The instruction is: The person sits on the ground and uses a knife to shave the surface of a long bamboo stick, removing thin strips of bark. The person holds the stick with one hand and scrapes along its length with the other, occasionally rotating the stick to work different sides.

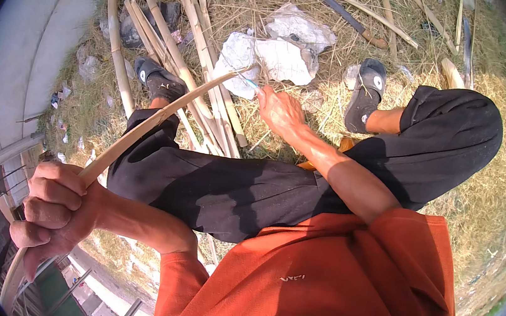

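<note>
My left hand (60, 213), at the lower left, is closed in a fist around a long split bamboo strip (150, 123). The strip slants up and to the right, and its far tip is close to my right hand (281, 111). That hand is closed on a slim tool (248, 82) with a pale blue part showing; the fingers hide the rest, and its kind is unclear. Tool and strip tip meet or overlap in view; I cannot tell whether they touch. White stone chunks (285, 61) lie just beyond.
Bamboo poles and split lengths (208, 58) lie beside my left foot. A machete (340, 11) with a brown handle rests on the dry grass at the top. A pale wall (19, 53) rises on the left. My dark-trousered legs (224, 186) are bent below my hands.
</note>
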### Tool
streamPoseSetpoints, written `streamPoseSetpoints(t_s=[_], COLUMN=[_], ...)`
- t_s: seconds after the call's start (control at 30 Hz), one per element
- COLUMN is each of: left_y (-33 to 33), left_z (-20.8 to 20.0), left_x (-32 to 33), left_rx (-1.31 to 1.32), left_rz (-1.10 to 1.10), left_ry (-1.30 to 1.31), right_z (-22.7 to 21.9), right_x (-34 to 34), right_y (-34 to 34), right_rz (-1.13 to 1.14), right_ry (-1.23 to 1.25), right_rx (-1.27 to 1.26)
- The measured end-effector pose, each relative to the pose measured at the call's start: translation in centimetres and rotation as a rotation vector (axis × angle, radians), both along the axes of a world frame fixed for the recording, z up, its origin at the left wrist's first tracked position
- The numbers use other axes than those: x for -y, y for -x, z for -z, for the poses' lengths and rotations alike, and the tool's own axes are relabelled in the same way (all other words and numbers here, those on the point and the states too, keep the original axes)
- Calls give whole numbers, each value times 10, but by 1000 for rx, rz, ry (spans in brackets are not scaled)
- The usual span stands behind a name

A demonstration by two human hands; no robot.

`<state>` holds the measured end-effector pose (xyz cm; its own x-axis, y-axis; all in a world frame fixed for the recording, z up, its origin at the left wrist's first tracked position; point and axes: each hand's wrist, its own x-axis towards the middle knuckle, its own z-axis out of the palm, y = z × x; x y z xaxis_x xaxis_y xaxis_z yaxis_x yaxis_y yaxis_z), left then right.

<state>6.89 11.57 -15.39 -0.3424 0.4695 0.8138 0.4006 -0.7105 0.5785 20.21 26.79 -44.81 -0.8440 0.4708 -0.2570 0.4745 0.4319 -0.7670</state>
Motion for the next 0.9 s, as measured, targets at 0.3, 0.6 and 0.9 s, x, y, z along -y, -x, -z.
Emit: streamPoseSetpoints(t_s=[0.3,0.6,0.9], left_y=[-3,-5,34], left_z=[1,-6,-59], left_x=[-1,-3,15], left_rx=[17,67,101], left_rz=[30,2,-41], left_ry=[-2,-15,32], right_z=[40,84,14], right_x=[-7,-21,-60], right_y=[11,1,-22], right_rz=[41,24,-72], right_ry=[-9,146,192], right_rx=[131,500,593])
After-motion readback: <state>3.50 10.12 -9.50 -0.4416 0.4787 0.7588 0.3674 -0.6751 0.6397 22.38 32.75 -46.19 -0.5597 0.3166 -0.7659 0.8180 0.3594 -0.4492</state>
